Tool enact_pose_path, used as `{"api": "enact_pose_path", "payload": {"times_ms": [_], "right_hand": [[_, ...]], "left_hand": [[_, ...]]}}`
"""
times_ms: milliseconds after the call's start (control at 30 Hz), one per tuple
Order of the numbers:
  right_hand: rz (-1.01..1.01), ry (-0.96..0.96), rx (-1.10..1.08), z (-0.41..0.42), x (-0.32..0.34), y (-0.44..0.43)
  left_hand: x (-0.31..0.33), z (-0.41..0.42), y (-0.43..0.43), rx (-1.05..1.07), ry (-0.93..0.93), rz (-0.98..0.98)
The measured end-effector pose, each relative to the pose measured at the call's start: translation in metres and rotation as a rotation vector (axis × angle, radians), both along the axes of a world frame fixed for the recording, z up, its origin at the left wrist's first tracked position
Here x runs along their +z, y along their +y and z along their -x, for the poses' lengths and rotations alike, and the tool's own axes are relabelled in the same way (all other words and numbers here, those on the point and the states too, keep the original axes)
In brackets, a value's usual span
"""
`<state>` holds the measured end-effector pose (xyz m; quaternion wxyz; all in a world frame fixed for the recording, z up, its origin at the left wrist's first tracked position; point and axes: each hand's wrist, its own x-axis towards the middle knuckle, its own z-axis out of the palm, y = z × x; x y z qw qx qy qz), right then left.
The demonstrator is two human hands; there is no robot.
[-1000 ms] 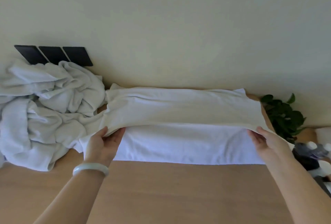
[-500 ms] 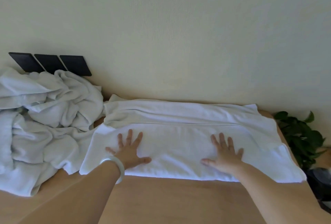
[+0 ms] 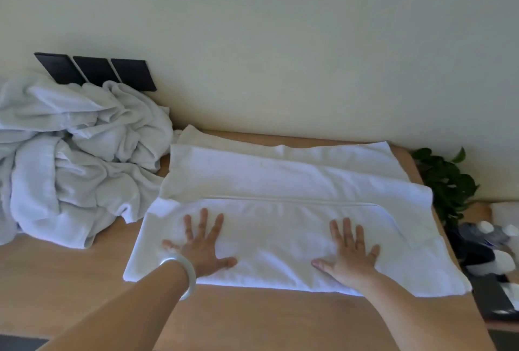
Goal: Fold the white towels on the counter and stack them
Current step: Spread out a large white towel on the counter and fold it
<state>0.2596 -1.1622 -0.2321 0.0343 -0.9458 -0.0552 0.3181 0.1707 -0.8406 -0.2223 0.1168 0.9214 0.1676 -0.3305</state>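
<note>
Squarely beneath left hand (image 3: 202,249) and right hand (image 3: 351,258), both flat, fingers spread: the folded towel (image 3: 280,235).

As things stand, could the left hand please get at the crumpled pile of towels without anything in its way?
Probably yes. The left hand lies flat on the folded towel, and the crumpled pile of towels sits right beside that towel on its left. Nothing stands between hand and pile.

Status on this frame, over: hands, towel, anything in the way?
Left hand and right hand open, pressed flat on the folded towel. Towel lies lengthwise on the counter. Crumpled towel pile crowds its left end.
</note>
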Motion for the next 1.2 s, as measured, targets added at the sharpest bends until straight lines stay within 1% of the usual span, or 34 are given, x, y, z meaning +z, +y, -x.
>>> {"api": "enact_pose_path", "payload": {"times_ms": [233, 267, 300, 333, 400, 467, 533, 600, 667, 733, 800, 833, 900, 967, 1033, 1100, 1133, 1200], "right_hand": [[0.033, 0.030, 0.012, 0.094, 0.001, -0.030], [0.048, 0.019, 0.013, 0.100, 0.001, -0.033], [0.053, -0.004, 0.017, 0.104, 0.001, -0.035], [0.060, -0.048, 0.029, 0.103, 0.002, -0.037], [0.061, -0.202, 0.092, 0.094, 0.005, -0.035], [-0.048, -0.343, 0.162, 0.078, 0.009, -0.024], [-0.130, -0.463, 0.285, 0.057, 0.006, -0.005], [-0.113, -0.507, 0.404, 0.043, 0.004, 0.019], [-0.105, -0.446, 0.456, 0.034, 0.008, 0.036], [-0.032, -0.366, 0.420, 0.024, 0.003, 0.037], [-0.039, -0.323, 0.337, 0.015, 0.000, 0.030], [-0.056, -0.303, 0.299, 0.011, 0.003, 0.025], [-0.101, -0.219, 0.278, 0.001, 0.009, 0.014], [-0.206, -0.100, 0.215, -0.007, 0.017, 0.001], [-0.328, -0.001, 0.158, -0.015, 0.032, -0.012], [-0.396, 0.088, 0.156, -0.024, 0.054, -0.024], [-0.419, 0.136, 0.150, -0.031, 0.067, -0.028], [-0.445, 0.197, 0.155, -0.049, 0.097, -0.034]], "left_hand": [[-0.008, 0.093, -0.026, -0.050, -0.053, -0.024], [-0.008, 0.102, -0.028, -0.065, -0.071, -0.034], [-0.008, 0.107, -0.027, -0.087, -0.144, -0.060], [-0.008, 0.107, -0.022, -0.115, -0.229, -0.090], [-0.010, 0.102, -0.002, -0.153, -0.333, -0.123], [-0.005, 0.091, 0.020, -0.191, -0.399, -0.164], [0.002, 0.075, 0.043, -0.212, -0.350, -0.238], [0.013, 0.060, 0.063, -0.246, -0.327, -0.318], [0.024, 0.048, 0.077, -0.289, -0.266, -0.327], [0.032, 0.036, 0.089, -0.353, -0.168, -0.349], [0.041, 0.027, 0.099, -0.412, -0.101, -0.382], [0.045, 0.025, 0.105, -0.400, -0.074, -0.365], [0.048, 0.023, 0.118, -0.301, -0.029, -0.234], [0.052, 0.023, 0.132, -0.138, 0.001, -0.031], [0.059, 0.022, 0.144, 0.083, -0.003, 0.217], [0.073, 0.021, 0.150, 0.310, 0.009, 0.480], [0.082, 0.019, 0.153, 0.379, 0.005, 0.579], [0.099, 0.010, 0.158, 0.430, -0.047, 0.720]]}}
